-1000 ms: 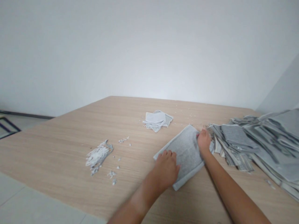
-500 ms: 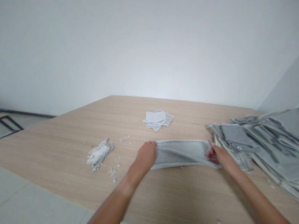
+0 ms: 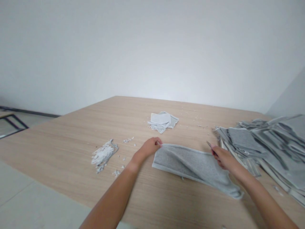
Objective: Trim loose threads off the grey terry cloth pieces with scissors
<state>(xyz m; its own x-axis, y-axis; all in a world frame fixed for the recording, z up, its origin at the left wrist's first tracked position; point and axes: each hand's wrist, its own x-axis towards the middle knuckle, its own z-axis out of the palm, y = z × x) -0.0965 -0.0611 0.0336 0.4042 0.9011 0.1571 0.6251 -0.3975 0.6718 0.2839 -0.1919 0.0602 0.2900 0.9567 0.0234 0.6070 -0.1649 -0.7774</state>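
The left fingers (image 3: 157, 140) pinch 1 corner of the gray cloth (image 3: 202, 163) at the desk (image 3: 95, 121). The right fingers (image 3: 217, 149) close on a small pointy tool (image 3: 209, 144); moving it looks like careful work.

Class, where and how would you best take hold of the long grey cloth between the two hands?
Probably pinch the grey cloth at its far left corner, coming from the left, as the left hand does: it is creased and spread out low, and the thin border there suits thumb and finger.
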